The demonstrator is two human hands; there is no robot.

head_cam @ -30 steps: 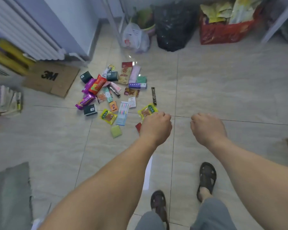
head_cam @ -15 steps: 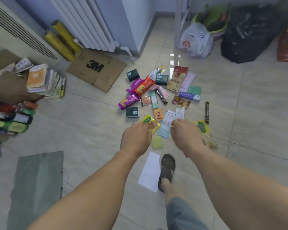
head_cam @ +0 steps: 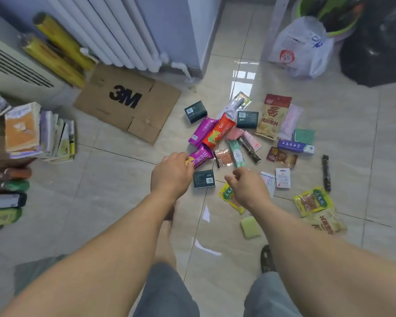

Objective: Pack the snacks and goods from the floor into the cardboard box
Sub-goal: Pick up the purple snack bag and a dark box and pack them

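Note:
Several snack packets and small boxes lie scattered on the tiled floor. My left hand reaches down with its fingers closed on the near end of a purple packet, which still lies flat. Just right of that hand sits a dark green box. My right hand hovers with fingers loosely curled and apart, holding nothing, above a yellow-green packet and a white-blue sachet. An orange packet and a tall chips bag lie farther back. A flattened cardboard box marked 3M lies at the left rear.
A white radiator and yellow rolls stand along the back wall. Stacked books and bottles fill the left side. A white plastic bag and a black bag sit at the back right. My sandalled foot stands below the pile.
The view has moved closer to the pile. My left hand went forward and left from the yellow-green packet to the purple packet. My right hand shifted slightly forward over the yellow-green packet.

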